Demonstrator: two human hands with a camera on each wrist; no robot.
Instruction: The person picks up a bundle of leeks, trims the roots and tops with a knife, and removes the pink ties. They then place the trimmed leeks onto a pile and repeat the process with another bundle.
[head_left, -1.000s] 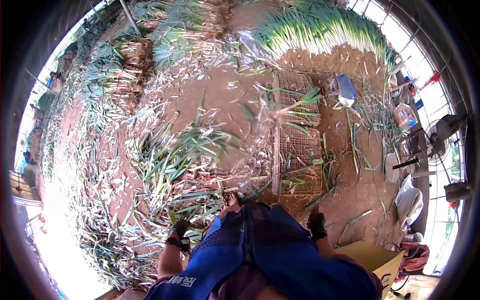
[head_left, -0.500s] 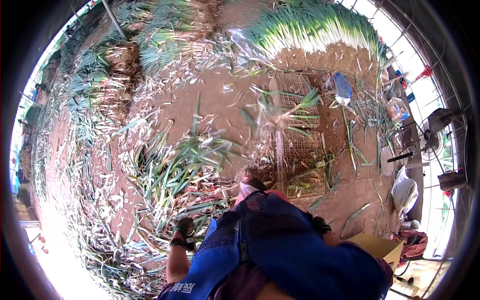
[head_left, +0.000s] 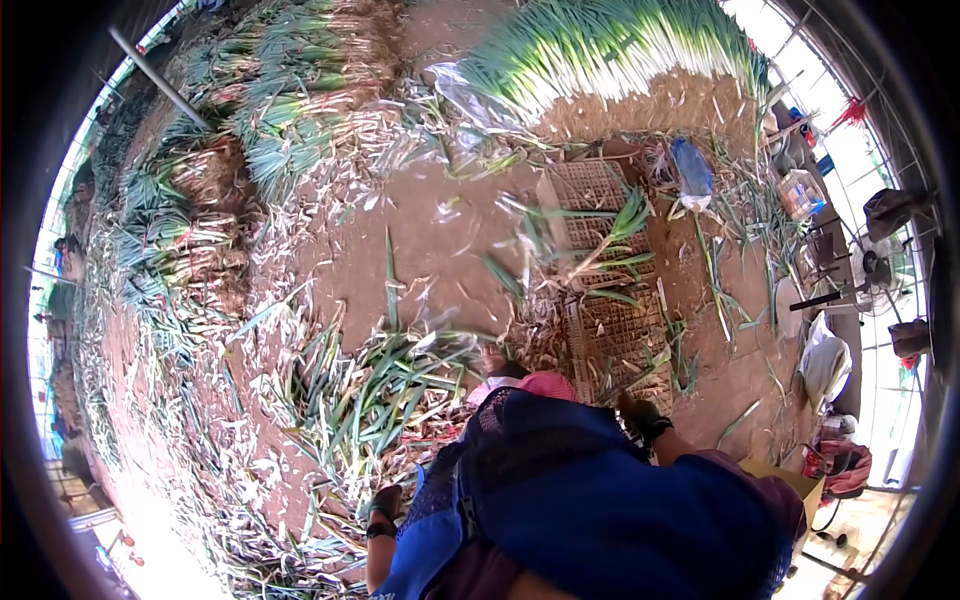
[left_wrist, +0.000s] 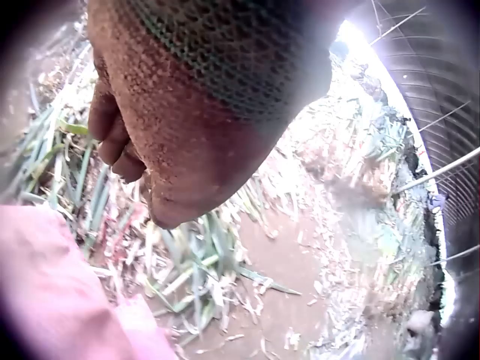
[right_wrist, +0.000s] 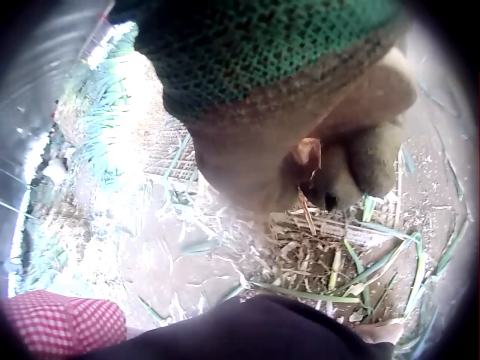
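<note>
Scallion leaves (head_left: 385, 385), cut and loose, lie heaped on the dirt floor (head_left: 440, 240), at 12 o'clock from the left hand (head_left: 385, 503) and about 9 o'clock from the right hand (head_left: 641, 416). I judge the left hand clearly nearer. The blades run mostly 7 to 1 o'clock, flat, limp and glossy green over pale papery husk. Left hand, in a gritty coated glove, hangs with fingers (left_wrist: 112, 139) loosely curled, and I see nothing in them. Right hand, same kind of glove, is over a tan lattice crate (head_left: 612, 330) strewn with trimmings. A dry brown scrap (right_wrist: 307, 154) sits at its fingers; I cannot tell whether it is gripped.
</note>
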